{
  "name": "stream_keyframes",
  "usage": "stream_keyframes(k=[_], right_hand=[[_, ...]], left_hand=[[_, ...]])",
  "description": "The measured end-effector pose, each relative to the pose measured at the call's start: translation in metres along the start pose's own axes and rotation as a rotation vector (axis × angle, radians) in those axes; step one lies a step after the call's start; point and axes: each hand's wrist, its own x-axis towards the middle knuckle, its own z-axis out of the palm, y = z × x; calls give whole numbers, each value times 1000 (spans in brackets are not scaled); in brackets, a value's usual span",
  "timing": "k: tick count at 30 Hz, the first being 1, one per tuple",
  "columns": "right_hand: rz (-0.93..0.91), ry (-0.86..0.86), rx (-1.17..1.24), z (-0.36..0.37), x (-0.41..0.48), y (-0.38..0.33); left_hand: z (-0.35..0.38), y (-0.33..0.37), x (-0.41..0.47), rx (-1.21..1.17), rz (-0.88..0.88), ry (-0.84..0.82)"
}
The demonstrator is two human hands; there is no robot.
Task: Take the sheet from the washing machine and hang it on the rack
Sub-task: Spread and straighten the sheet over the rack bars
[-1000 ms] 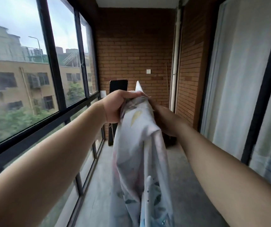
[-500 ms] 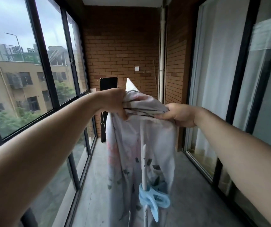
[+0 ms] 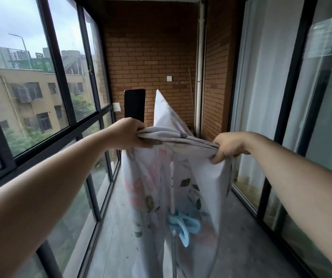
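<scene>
So from the head cam, I'm standing in a narrow balcony with both arms stretched out in front of me, and I'm holding the sheet [image 3: 187, 177] up around chest height. My left hand [image 3: 128, 135] is gripping a bunched-up bit of the top edge, fingers curled tight round the fabric. My right hand [image 3: 228, 146] is pinching the other end of that edge, thumb and fingers closed on it. The two hands are well apart, so the edge is running fairly taut between them and the rest is hanging down towards the concrete floor [image 3: 117, 227]. It's a white sheet with a pink flower and green leaf print, and one corner is poking up in a point behind the stretched edge. A white upright pole of the rack [image 3: 172, 189] is showing at the middle of the hanging fabric, with a light blue clip [image 3: 183, 224] sitting on it lower down. Honestly can't tell whether the sheet is resting on the rack or just hanging in front of it. Big black-framed windows [image 3: 60, 63] are running along my left, glass sliding doors [image 3: 281, 97] on my right, and a brick wall [image 3: 151, 53] is closing off the far end, with a dark panel [image 3: 135, 106] leaning against it and a white pipe [image 3: 200, 67] in the corner.
</scene>
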Motion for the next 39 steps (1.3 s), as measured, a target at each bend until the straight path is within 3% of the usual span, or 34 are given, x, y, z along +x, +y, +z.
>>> stream_keyframes(k=[3, 7, 10, 13, 19, 22, 26, 31, 33, 36, 39], right_hand=[[-26, 406, -45, 2, 4, 18], [-166, 742, 251, 9, 3, 26], [-265, 555, 545, 14, -8, 27], [-327, 249, 435, 16, -20, 36], [-400, -67, 481, 3, -39, 31], [-455, -34, 553, 0, -44, 19], [-542, 91, 661, 5, -49, 6], [-607, 51, 709, 3, -55, -1], [-613, 37, 728, -1, -59, -4], [-630, 154, 691, -7, -63, -8], [-653, 348, 635, -13, -63, -9]], left_hand=[[12, 5, -10, 66, 13, 62], [32, 10, -20, 0, 36, 234], [43, 12, -30, -145, -31, 327], [45, 12, -44, -158, -73, 326], [22, 6, -67, -242, -69, 152], [14, 4, -72, -253, -66, 149], [11, 7, -78, -437, -99, 209], [-5, 14, -90, -698, -85, 182], [-13, 15, -93, -595, -77, 169], [-24, 10, -95, -108, -77, 136], [-30, 8, -97, -30, -79, 106]])
